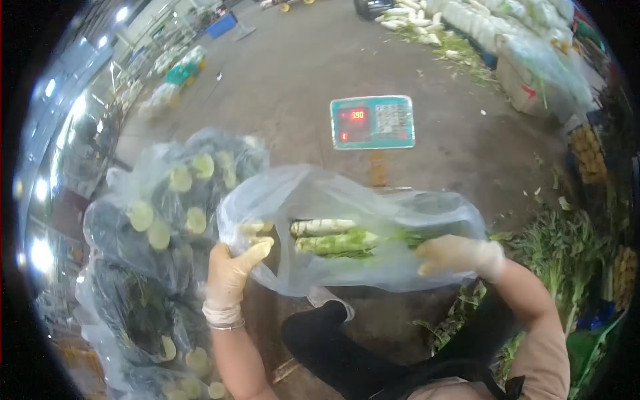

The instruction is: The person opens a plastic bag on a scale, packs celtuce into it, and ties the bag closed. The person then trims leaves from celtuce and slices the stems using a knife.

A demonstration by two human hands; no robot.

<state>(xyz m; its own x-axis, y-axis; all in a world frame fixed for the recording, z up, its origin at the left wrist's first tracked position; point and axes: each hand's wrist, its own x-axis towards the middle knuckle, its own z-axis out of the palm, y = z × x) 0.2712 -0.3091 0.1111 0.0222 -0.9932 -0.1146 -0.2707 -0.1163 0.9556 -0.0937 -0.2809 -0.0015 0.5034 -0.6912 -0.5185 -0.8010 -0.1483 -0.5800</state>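
Observation:
A clear plastic bag (313, 183) lies stretched across in front of me. Through its opening show several celtuce stalks (333, 241), pale green and white, their leaves toward the right. My left hand (237, 263), in a cream glove, pinches the bag's left rim between thumb and fingers. On the right, my gloved right hand (457, 257) is at the bag's right end, over the leafy part, its fingers smeared by motion. Beyond the bag stands a scale display (372, 122) with red digits, on a post.
At left, a pile of filled plastic bags (150, 200) shows round pale-green cut ends. Loose leafy greens (553, 257) heap up at right. White radishes (410, 20) lie at the back right near a box (523, 77). A blue bin (221, 25) stands far off.

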